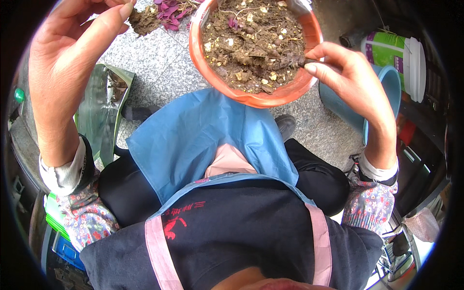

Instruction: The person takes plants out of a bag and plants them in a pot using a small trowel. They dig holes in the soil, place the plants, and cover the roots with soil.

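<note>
A round terracotta-coloured flowerpot stands before me, holding brown soil with pale flakes, small yellow grains and a bit of purple leaf. At the pot's right rim, the thumb and forefinger of my right hand pinch a small dark clod or piece of plant matter over the soil. My left hand is raised at the upper left, with its thumb and fingertips together; whether something thin is between them cannot be made out. Just beyond those fingertips lies a clump of soil beside purple-leaved plants.
An opened green foil bag stands on the speckled stone floor at the left. A blue bucket and a green-and-white plastic tub are at the right. A blue apron spreads over the lap below the pot.
</note>
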A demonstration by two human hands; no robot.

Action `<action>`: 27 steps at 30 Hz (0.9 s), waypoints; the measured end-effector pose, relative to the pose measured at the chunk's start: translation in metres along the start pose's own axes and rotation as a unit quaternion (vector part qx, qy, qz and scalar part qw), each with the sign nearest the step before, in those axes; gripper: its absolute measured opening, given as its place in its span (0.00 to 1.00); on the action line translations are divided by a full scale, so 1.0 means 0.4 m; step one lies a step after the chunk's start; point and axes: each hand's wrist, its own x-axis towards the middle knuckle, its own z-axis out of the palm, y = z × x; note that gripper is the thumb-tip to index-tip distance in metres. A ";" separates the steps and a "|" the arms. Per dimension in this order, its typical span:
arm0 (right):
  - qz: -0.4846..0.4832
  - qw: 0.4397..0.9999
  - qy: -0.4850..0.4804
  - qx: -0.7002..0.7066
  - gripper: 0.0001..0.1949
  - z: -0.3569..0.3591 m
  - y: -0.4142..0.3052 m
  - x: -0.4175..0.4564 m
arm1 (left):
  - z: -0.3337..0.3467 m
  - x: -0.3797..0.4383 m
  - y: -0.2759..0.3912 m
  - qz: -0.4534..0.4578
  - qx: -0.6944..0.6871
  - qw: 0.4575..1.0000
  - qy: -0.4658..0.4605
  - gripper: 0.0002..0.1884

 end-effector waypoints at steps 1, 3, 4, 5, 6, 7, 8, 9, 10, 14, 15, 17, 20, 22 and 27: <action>-0.017 0.999 0.010 -0.026 0.12 0.005 -0.006 0.005 | 0.001 0.000 0.001 0.001 -0.005 1.000 -0.002 0.06; -0.053 0.995 0.029 -0.077 0.11 0.028 -0.034 0.025 | 0.004 0.001 0.022 -0.012 -0.036 0.999 -0.010 0.06; -0.061 0.989 0.039 -0.132 0.11 0.052 -0.050 0.042 | 0.006 0.006 0.026 -0.014 -0.049 0.999 -0.012 0.06; -0.072 0.979 0.037 -0.189 0.11 0.093 -0.054 0.063 | 0.009 0.011 0.028 -0.016 -0.061 0.998 -0.015 0.06; -0.073 0.975 0.005 -0.209 0.11 0.145 -0.046 0.096 | 0.011 0.018 0.030 -0.015 -0.075 0.997 -0.018 0.06; -0.087 0.969 0.032 -0.227 0.11 0.160 -0.057 0.118 | 0.012 0.017 0.030 -0.012 -0.075 0.997 -0.017 0.06; -0.097 0.967 0.023 -0.236 0.10 0.151 -0.063 0.125 | 0.013 0.018 0.029 -0.009 -0.074 0.997 -0.015 0.06; -0.107 0.964 0.013 -0.242 0.10 0.145 -0.069 0.130 | 0.013 0.015 0.028 -0.008 -0.073 0.997 -0.015 0.06; -0.109 0.960 -0.005 -0.258 0.10 0.141 -0.068 0.122 | 0.014 0.013 0.027 -0.009 -0.072 0.997 -0.014 0.06; -0.148 0.946 -0.013 -0.287 0.10 0.097 -0.058 0.053 | 0.013 0.007 0.026 -0.011 -0.082 0.996 -0.012 0.07; -0.165 0.944 0.003 -0.284 0.10 0.082 -0.057 0.040 | 0.012 0.008 0.028 -0.010 -0.088 0.996 -0.014 0.07; -0.158 0.956 0.040 -0.244 0.11 0.054 -0.047 0.035 | 0.006 0.009 0.029 -0.011 -0.070 0.997 -0.018 0.07; -0.102 0.975 0.034 -0.194 0.11 0.029 -0.060 0.047 | 0.010 0.006 0.030 -0.019 -0.067 0.997 -0.017 0.06; -0.091 0.968 0.043 -0.228 0.12 0.060 -0.066 0.075 | 0.014 0.011 0.031 -0.016 -0.069 0.997 -0.013 0.06; -0.050 0.978 0.005 -0.204 0.12 0.136 -0.057 0.141 | 0.010 0.017 0.035 -0.014 -0.059 0.998 -0.018 0.06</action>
